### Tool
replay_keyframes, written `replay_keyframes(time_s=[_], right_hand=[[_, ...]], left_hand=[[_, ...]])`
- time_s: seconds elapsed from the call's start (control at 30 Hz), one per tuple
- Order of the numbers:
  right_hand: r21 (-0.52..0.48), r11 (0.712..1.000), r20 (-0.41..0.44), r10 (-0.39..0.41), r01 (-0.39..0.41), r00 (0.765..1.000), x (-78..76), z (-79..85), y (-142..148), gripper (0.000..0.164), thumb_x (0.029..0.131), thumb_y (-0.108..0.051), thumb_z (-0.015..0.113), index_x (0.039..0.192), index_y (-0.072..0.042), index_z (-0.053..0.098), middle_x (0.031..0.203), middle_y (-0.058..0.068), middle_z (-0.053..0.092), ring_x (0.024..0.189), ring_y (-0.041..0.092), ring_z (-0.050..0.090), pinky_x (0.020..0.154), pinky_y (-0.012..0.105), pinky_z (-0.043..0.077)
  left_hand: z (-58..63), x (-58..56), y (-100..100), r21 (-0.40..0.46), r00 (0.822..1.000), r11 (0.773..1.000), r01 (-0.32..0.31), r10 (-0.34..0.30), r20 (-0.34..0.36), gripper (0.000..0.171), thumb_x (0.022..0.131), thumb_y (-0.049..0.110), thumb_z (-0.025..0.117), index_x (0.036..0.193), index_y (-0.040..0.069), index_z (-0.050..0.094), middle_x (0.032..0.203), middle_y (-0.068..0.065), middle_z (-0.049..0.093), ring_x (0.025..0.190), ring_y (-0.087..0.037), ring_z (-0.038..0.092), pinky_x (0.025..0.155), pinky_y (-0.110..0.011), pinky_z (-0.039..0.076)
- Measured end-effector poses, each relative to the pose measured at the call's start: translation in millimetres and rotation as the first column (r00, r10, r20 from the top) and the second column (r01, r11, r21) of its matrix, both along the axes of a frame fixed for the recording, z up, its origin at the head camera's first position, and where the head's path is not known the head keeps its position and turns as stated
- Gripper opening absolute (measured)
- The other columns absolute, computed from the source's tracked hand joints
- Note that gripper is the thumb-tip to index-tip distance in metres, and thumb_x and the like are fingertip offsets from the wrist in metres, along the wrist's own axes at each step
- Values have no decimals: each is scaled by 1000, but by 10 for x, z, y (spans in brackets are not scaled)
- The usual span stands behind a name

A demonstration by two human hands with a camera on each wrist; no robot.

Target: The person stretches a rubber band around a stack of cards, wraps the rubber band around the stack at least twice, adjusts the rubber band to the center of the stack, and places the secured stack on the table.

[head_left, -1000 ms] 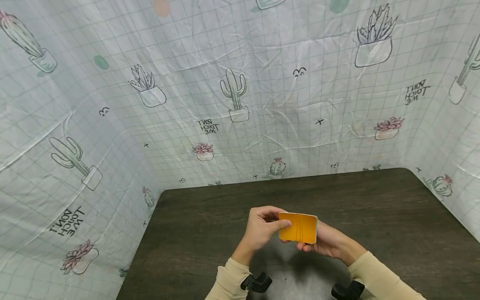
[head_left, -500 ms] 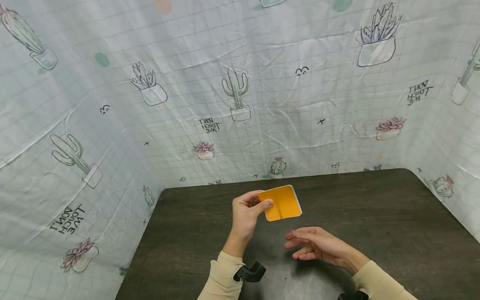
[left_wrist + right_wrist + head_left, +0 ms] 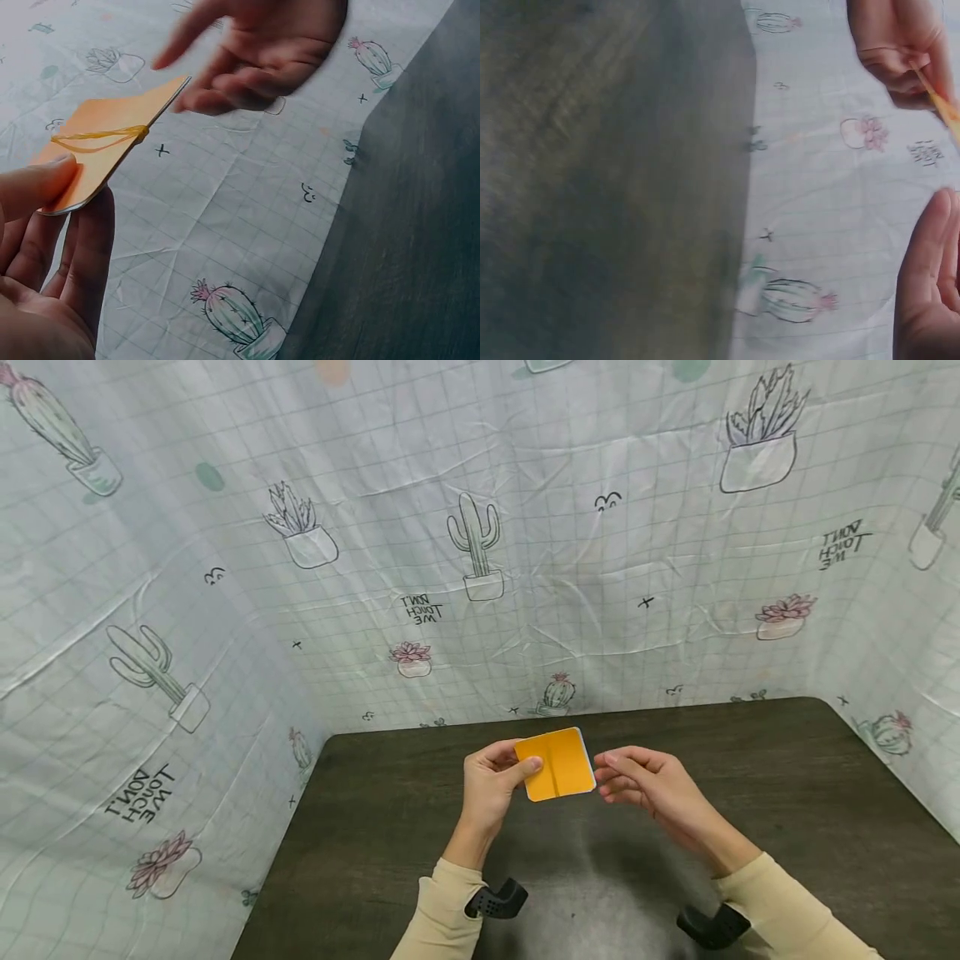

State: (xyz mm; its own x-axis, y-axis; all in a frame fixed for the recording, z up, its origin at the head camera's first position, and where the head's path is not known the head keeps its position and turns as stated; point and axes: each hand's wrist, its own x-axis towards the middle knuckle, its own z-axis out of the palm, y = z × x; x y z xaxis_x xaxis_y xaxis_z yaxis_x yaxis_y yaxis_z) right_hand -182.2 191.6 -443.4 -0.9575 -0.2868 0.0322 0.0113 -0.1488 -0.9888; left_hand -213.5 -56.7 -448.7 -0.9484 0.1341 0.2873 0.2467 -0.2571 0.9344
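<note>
My left hand pinches a small orange notebook at its left edge, thumb on the near face and fingers behind. It is thin, with rounded corners and a pale edge, held up over the table. A yellow rubber band runs round the notebook's middle, as the left wrist view shows. Just off the notebook's right edge is my right hand, fingers relaxed and slightly bent, holding nothing. In the right wrist view the notebook shows almost edge-on, partly out of frame.
Below the hands spreads a dark wood-grain table. White cloth printed with cacti and grid lines hangs behind it and at both sides. Each wrist wears a black strap-on device, such as the left wrist device.
Both hands were together at the notebook; the right hand let go and dropped away, then rose back to its right edge. The left hand carried the notebook up and left.
</note>
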Motion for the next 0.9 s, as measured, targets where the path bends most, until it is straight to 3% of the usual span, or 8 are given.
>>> replay_keyframes(time_s=[0.13, 0.3, 0.47, 0.6, 0.73, 0.9], right_hand=[[118, 986, -130, -99, 115, 987, -4, 108, -54, 35, 101, -21, 64, 120, 9, 64, 98, 14, 72, 82, 29, 69, 76, 39, 60], [251, 948, -292, -119, 196, 949, -10, 110, -76, 20, 97, -18, 69, 106, 0, 72, 80, 15, 66, 67, 28, 61, 57, 35, 55], [309, 931, -315, -91, 193, 945, -10, 54, -96, 14, 97, -18, 70, 98, -4, 73, 75, 13, 64, 62, 26, 59, 53, 33, 53], [333, 926, -318, -65, 176, 946, 8, 38, -134, 14, 96, -17, 70, 96, -4, 72, 75, 12, 65, 61, 25, 59, 53, 32, 53], [360, 916, -351, -42, 176, 936, 25, 30, -159, 11, 97, -16, 70, 95, -5, 72, 73, 7, 64, 61, 24, 59, 52, 31, 52], [364, 915, -372, -31, 176, 928, 50, 24, -169, 8, 97, -13, 68, 95, -6, 72, 75, 7, 64, 61, 24, 59, 53, 31, 53]], left_hand=[[-33, 1, 31, -3, 1000, 1000, 23, -23, 12, 26, 85, -2, 78, 108, -12, 70, 88, -7, 74, 71, -14, 69, 58, -24, 53], [-57, -3, 55, -29, 995, 995, 93, -92, 30, 30, 88, -2, 75, 116, -10, 67, 99, -13, 73, 82, -16, 71, 67, -28, 58], [-39, 8, 106, -114, 988, 982, 149, -143, 62, 28, 96, 4, 68, 123, -4, 65, 110, -15, 68, 93, -22, 70, 78, -36, 60], [-42, 6, 173, -161, 995, 982, 98, -91, 48, 24, 99, 18, 66, 112, -2, 71, 99, -10, 69, 80, -19, 70, 68, -34, 60], [-48, 6, 227, -139, 998, 988, 59, -55, 32, 22, 97, 18, 69, 105, -2, 72, 90, -8, 67, 71, -18, 68, 61, -32, 59], [-41, 30, 289, -93, 995, 993, 69, -62, 74, 22, 94, 17, 72, 103, -3, 72, 88, -7, 67, 69, -18, 67, 59, -30, 58]])
